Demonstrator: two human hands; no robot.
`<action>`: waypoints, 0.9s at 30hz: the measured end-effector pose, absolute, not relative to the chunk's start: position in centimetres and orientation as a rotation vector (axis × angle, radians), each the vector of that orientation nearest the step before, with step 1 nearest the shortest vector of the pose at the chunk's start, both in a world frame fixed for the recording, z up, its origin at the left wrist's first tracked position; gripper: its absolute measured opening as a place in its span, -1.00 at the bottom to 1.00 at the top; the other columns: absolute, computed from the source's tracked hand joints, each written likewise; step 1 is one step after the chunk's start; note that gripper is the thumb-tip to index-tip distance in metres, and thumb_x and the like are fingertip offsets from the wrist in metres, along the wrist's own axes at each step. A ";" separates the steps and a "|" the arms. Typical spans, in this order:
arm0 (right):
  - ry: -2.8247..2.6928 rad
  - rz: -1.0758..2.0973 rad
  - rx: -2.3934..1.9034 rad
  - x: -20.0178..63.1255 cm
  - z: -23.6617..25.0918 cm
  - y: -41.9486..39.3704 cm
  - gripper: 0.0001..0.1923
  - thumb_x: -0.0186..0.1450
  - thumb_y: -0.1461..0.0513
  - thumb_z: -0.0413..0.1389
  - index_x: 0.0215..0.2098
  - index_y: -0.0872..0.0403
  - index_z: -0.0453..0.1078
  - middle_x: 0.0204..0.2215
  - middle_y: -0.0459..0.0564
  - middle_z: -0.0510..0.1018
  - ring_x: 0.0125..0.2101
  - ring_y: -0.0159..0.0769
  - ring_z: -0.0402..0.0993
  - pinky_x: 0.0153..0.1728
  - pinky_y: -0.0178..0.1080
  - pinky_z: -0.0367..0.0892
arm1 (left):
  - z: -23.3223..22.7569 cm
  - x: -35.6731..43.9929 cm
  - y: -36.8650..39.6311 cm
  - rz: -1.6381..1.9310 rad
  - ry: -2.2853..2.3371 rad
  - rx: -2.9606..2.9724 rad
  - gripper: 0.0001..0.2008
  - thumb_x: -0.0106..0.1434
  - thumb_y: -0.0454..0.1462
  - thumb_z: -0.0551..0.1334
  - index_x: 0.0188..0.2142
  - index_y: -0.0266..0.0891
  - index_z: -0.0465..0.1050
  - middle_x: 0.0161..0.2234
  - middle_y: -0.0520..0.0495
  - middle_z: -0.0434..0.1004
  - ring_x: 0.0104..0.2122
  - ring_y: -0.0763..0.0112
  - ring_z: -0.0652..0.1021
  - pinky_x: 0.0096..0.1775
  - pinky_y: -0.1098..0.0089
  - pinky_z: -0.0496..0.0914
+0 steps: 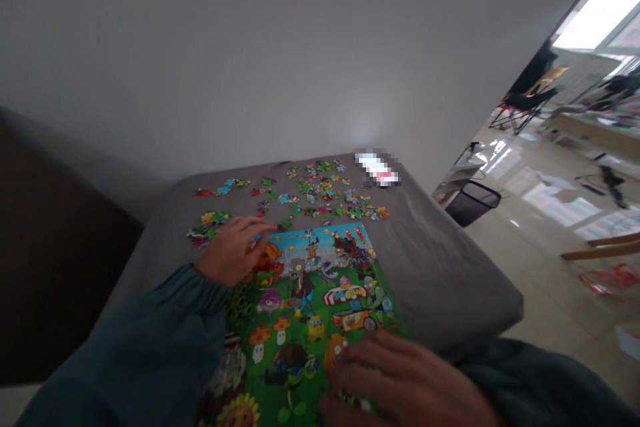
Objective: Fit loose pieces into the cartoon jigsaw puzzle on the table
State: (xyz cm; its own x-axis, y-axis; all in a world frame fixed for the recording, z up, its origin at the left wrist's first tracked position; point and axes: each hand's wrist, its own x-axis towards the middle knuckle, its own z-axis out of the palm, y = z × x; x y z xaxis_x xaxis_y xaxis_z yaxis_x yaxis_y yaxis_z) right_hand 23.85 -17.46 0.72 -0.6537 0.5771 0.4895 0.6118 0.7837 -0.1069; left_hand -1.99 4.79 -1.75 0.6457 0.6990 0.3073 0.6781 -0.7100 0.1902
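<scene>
A colourful picture board (320, 307) with cartoon plants and zombies lies in front of me on a grey-covered table. My left hand (233, 250) is over its upper left corner, thumb and fingers apart. The fingertips reach beside a green jigsaw piece (286, 223) just past the board's top edge; nothing shows gripped. Over the board's lower right part, my right hand (400, 377) rests with its fingers stretched out, slightly blurred. Many loose jigsaw pieces (320, 190) are scattered beyond the board. Another cluster of pieces (215, 219) sits just behind my left hand.
A lit phone (377, 169), pixelated, lies at the table's back right. The grey cloth (440, 267) covers the table up to a pale wall (300, 53). To the right on the tiled floor are a dark bin (473, 202) and a folding chair (525, 103).
</scene>
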 end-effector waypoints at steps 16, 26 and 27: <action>-2.526 0.221 -1.287 30.5 -4.1 5.3 -0.68 0.40 0.18 0.13 0.09 0.06 0.49 0.00 0.17 0.51 0.04 -0.10 0.41 0.09 0.07 0.32 | -4.0 -14.2 10.2 0.589 1.849 2.460 -0.52 0.39 -0.11 -0.04 0.05 -0.36 0.46 0.07 -0.27 0.49 0.10 -0.02 0.44 0.17 -0.05 0.26; -2.467 0.299 -1.253 31.8 -4.9 5.3 -0.74 0.40 0.22 0.12 0.01 -0.02 0.55 0.02 0.11 0.51 0.07 -0.09 0.39 0.12 0.11 0.28 | -6.1 -12.3 10.9 0.485 1.816 2.406 -0.44 0.32 0.12 0.03 0.12 -0.07 0.48 0.21 -0.16 0.39 0.20 0.03 0.35 0.21 0.00 0.19; -2.447 0.281 -1.275 31.6 -5.1 5.3 -0.75 0.39 0.23 0.12 0.00 -0.02 0.56 0.00 0.11 0.52 0.06 -0.09 0.40 0.11 0.10 0.28 | -6.1 -12.1 11.1 0.487 1.821 2.398 -0.46 0.34 0.11 0.03 0.12 -0.05 0.48 0.21 -0.15 0.39 0.20 0.03 0.34 0.21 -0.01 0.18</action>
